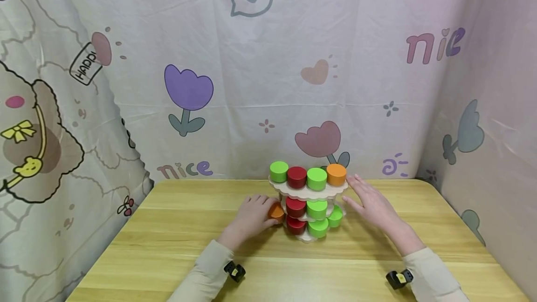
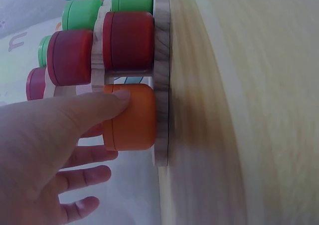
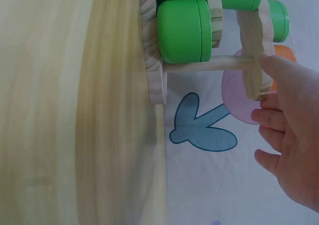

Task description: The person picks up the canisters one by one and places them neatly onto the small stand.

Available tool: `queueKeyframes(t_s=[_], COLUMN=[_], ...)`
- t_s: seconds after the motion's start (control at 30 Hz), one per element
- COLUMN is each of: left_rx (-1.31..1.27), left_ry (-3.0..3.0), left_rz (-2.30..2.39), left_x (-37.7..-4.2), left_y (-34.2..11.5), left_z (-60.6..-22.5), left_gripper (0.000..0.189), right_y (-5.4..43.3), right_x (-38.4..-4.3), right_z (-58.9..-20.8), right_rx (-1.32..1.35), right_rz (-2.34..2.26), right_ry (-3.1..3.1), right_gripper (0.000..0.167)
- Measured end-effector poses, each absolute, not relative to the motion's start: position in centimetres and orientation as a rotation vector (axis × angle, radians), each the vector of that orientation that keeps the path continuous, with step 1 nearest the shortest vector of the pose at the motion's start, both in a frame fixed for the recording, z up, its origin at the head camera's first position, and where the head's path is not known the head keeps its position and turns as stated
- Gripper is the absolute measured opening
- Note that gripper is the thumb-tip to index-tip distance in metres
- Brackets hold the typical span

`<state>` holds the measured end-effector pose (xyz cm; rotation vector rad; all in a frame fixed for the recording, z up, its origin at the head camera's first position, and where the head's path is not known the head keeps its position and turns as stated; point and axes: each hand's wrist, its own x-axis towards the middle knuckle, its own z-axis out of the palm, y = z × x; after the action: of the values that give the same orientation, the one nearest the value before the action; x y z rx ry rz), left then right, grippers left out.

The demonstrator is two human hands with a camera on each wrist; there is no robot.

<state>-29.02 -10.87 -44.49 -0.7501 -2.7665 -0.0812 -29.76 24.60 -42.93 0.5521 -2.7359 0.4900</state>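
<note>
A three-tier wooden stand with scalloped shelves stands on the table, bearing green, red and orange round blocks. My left hand is at its left side and pinches an orange round block at the edge of the bottom shelf, thumb on the near face. Its other fingers extend behind. At the stand's right, my right hand has its fingers loosely extended; the thumb lies at the top shelf's edge, and whether it presses there I cannot tell. Another orange block sits on the top shelf's right end.
The stand is near the back of the wood-grain table. A printed cloth hangs behind and at both sides. Each sleeve has a small black camera at the wrist.
</note>
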Motion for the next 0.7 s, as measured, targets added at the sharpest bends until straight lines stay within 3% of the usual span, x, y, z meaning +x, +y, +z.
queueKeyframes(t_s=[0.7], left_rx=[-0.780], left_ry=[-2.643], left_rz=[-0.095], left_x=[-29.47], left_y=[-10.40], left_z=[-44.97], left_gripper=[0.032], right_y=[24.46], right_x=[-29.77], right_z=[-42.81], right_rx=[0.557], right_rz=[0.496], right_ry=[-2.741], right_gripper=[0.068])
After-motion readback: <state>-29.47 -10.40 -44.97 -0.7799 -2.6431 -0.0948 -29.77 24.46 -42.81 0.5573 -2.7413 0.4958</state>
